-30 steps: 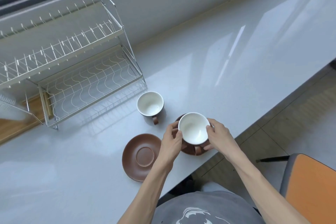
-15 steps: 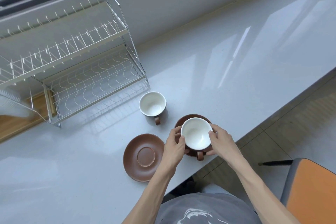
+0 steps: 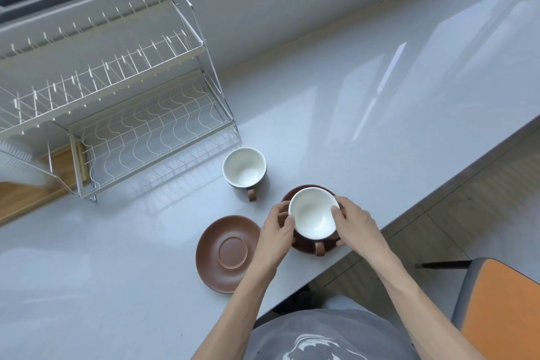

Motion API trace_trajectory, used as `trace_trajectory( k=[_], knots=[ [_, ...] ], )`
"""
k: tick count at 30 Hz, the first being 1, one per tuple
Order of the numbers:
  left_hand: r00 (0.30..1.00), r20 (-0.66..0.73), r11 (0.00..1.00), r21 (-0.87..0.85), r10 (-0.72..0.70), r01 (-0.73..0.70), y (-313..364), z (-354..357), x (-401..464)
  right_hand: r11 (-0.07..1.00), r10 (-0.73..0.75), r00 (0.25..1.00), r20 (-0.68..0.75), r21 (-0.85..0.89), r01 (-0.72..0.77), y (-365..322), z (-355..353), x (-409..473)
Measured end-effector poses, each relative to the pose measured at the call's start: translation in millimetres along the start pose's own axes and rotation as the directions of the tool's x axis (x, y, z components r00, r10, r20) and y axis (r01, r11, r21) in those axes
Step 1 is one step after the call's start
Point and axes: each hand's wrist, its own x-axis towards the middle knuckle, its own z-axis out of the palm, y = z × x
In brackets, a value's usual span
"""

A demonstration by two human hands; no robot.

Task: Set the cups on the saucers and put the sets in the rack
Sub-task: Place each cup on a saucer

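both hands, left hand [image 3: 274, 232] and right hand [image 3: 355, 223], pinch the cup [image 3: 313, 213] over its saucer [image 3: 304, 245] near the counter edge [image 3: 388, 225]; lifted unevenly toward the rack [image 3: 146, 123], the cup could slide off, since fingers seem to hold only the cup

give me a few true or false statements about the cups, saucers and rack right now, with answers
1. Both hands hold the near cup. True: the left hand and right hand grip its sides.
2. That cup is over a saucer. True.
3. The far cup sits on a saucer. False: it stands on the bare counter.
4. The left saucer carries a cup. False: nothing is on it.
5. A cup set is already in the rack. False: both tiers hold no dishes.
6. Both cups are white inside. True.
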Motion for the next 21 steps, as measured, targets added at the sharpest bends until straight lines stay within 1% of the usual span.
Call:
trace_trajectory(
  k=[2,5,7,10,12,14,16,19,21],
  knots=[
    [1.000,0.004,0.997,0.073,0.004,-0.004,1.6,-4.9,3.1,0.990,-0.048,0.998,-0.046,-0.134,0.041,-2.0,-1.5,4.7],
    [1.000,-0.006,0.992,0.125,0.006,-0.005,2.5,-14.3,8.6,0.958,-0.100,0.992,-0.078,-0.276,0.075,-11.7,-5.3,14.9],
    [0.999,0.003,0.982,0.184,0.036,-0.036,9.5,-22.1,8.3,0.934,-0.148,0.983,-0.104,-0.341,0.104,-19.7,-6.9,21.1],
    [0.994,-0.017,0.934,0.345,0.108,-0.095,20.3,-36.2,8.9,0.905,-0.225,0.965,-0.136,-0.395,0.155,-34.4,-6.9,29.1],
    [0.975,-0.076,0.857,0.495,0.207,-0.144,25.2,-45.8,10.1,0.885,-0.280,0.950,-0.139,-0.420,0.200,-46.4,-5.0,33.6],
    [0.932,-0.115,0.729,0.658,0.345,-0.189,27.8,-54.8,12.0,0.861,-0.341,0.930,-0.139,-0.443,0.249,-59.1,-1.1,37.4],
    [0.890,-0.137,0.605,0.776,0.436,-0.177,29.5,-63.2,16.0,0.836,-0.400,0.907,-0.134,-0.457,0.302,-71.5,5.4,41.7],
    [0.854,-0.146,0.473,0.872,0.499,-0.127,31.9,-73.5,24.1,0.805,-0.482,0.869,-0.110,-0.448,0.389,-89.2,15.6,50.2],
    [0.834,-0.142,0.436,0.891,0.534,-0.127,32.1,-78.9,30.1,0.786,-0.514,0.855,-0.067,-0.435,0.438,-99.7,21.8,57.1]
  ],
)
